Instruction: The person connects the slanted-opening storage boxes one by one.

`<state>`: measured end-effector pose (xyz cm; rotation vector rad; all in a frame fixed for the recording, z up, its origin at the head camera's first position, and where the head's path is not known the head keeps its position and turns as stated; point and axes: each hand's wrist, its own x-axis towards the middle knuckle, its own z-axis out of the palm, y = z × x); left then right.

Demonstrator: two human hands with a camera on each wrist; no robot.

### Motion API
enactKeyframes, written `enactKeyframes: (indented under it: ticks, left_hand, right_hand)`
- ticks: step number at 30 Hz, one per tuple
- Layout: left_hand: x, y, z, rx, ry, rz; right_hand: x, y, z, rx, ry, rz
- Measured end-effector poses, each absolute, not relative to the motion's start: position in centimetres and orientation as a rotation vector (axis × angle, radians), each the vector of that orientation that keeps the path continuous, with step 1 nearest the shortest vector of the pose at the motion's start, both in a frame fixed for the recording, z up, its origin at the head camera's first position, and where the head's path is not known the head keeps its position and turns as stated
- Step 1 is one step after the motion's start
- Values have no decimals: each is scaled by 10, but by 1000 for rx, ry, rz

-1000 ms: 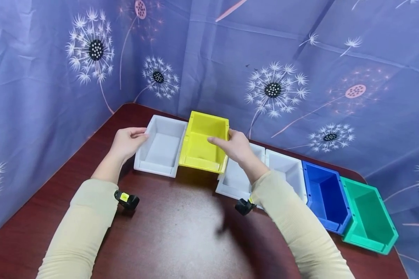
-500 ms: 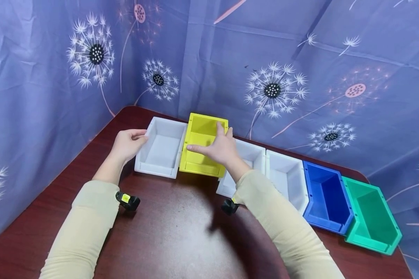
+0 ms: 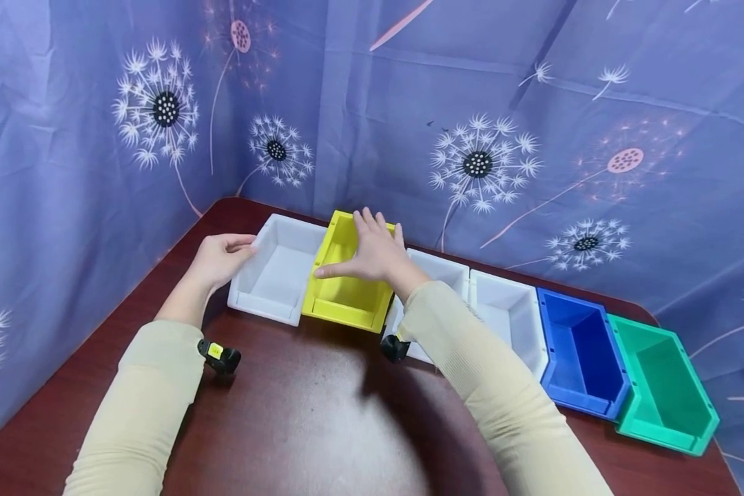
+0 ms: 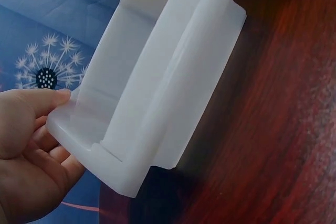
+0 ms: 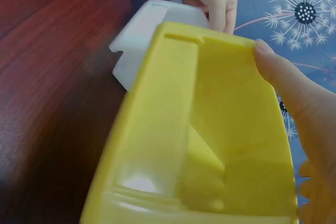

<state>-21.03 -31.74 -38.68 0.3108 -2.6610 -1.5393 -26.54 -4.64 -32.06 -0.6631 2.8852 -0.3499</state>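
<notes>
In the head view my left hand (image 3: 220, 262) holds the left rim of a white plastic storage bin (image 3: 279, 272). The left wrist view shows its thumb (image 4: 50, 98) on the rim's corner and curled fingers beneath. Alongside stands a yellow storage bin (image 3: 347, 310), its left side against the white one. Over this yellow bin my right hand (image 3: 375, 255) spreads, with fingers stretched toward the back wall and thumb reaching the left rim. Seen from the right wrist, the thumb (image 5: 283, 72) touches the yellow rim; the other fingers are mostly out of sight.
Right of the yellow bin runs a row: a white bin (image 3: 437, 269) partly behind the right arm, another white bin (image 3: 508, 310), a blue bin (image 3: 579, 351) and a green bin (image 3: 666, 386). A patterned curtain (image 3: 378, 138) hangs behind the dark red-brown table (image 3: 297, 413).
My right hand has moved left from the yellow bin's right rim and spread across its opening. The yellow bin has shifted slightly left and nearer. My left hand keeps its hold on the white bin.
</notes>
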Motion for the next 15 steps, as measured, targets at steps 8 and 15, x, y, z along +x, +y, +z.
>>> enactKeyframes:
  ticks: [8,15]
  left_hand:
    - [-207,-319,-387,310,-2660,-1539]
    - [-208,-317,-387,308,-2661,-1531]
  right_hand:
    - [-272,-50,-317,-698,2836,-284]
    - [-273,-51,-312,-699,2817,-256]
